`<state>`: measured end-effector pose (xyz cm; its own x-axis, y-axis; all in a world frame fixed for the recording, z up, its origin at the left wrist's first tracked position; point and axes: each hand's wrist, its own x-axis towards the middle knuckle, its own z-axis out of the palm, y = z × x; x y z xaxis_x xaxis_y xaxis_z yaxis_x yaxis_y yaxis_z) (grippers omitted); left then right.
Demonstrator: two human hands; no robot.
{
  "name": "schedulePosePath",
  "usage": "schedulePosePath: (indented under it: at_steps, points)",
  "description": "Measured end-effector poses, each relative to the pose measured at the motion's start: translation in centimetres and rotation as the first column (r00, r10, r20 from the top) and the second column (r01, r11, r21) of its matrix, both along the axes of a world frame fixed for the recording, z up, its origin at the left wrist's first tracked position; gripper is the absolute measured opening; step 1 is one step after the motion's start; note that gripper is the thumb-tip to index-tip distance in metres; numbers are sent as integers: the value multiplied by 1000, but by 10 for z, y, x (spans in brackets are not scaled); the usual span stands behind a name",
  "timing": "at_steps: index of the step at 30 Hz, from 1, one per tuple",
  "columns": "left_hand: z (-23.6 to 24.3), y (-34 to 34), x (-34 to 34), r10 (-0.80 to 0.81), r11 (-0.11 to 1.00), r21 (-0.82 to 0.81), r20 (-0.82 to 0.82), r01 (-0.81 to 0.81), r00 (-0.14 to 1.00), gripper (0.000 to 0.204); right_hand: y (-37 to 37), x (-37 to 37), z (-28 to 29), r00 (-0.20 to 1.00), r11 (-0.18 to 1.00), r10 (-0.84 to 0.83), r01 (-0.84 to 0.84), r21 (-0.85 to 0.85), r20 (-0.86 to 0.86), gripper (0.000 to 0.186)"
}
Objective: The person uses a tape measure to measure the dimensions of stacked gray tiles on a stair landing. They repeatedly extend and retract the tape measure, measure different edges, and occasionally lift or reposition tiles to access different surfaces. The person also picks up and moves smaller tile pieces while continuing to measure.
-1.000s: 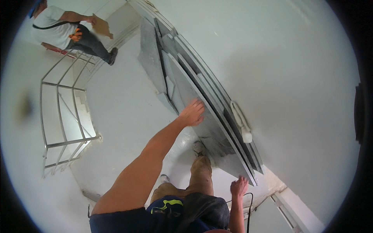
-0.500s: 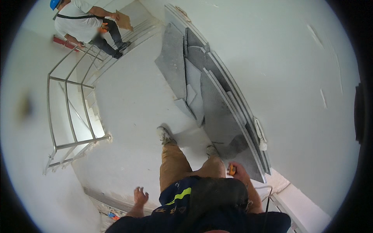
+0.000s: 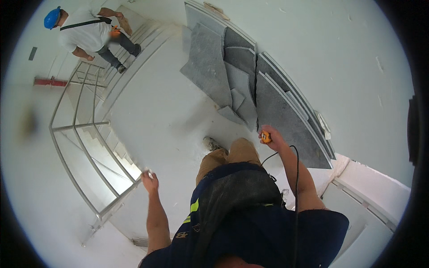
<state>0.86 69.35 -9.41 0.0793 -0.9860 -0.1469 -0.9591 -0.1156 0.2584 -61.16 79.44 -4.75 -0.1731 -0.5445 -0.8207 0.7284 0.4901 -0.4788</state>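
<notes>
My right hand (image 3: 276, 139) is closed around a small orange and black tape measure (image 3: 266, 136), held out in front of the grey slabs. Those grey stone-like slabs (image 3: 286, 111) lean against the wall on the right, several of them cut or broken into uneven pieces. My left hand (image 3: 150, 181) is stretched forward on the left with nothing in it, its fingers loosely apart. In the picture it comes close to the end of the metal railing (image 3: 129, 187); I cannot tell whether it touches.
Stairs (image 3: 134, 44) rise at the far left, where another person (image 3: 89, 33) in a blue helmet holds a piece of brown cardboard (image 3: 124, 23). A dark cable (image 3: 296, 178) runs along my right arm. A white cloth-like piece (image 3: 322, 125) lies on the slabs' upper edge.
I have moved forward, nearer the slabs. Both my hands have come up and ahead, the left toward the railing, the tape measure with the right. The other person's lower hand has left the railing.
</notes>
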Motion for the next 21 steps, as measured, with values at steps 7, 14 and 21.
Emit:
schedulePosePath:
  at_steps: [7, 14, 21]
  points:
    - [13, -219, -114, -301, 953, -56, -104, 297, 948, 33, -96, 14, 12, 963, 983, -183, 181, -29, -196, 21]
    - [26, -372, -271, -677, 731, -228, -129, 643, 724, 28, -193, -18, -16, 911, 909, -397, 374, -181, -111, 23]
    - [8, -464, -372, -784, 611, -144, -248, 779, 569, 24, -286, -44, -50, 921, 942, -333, 336, -20, -203, 40]
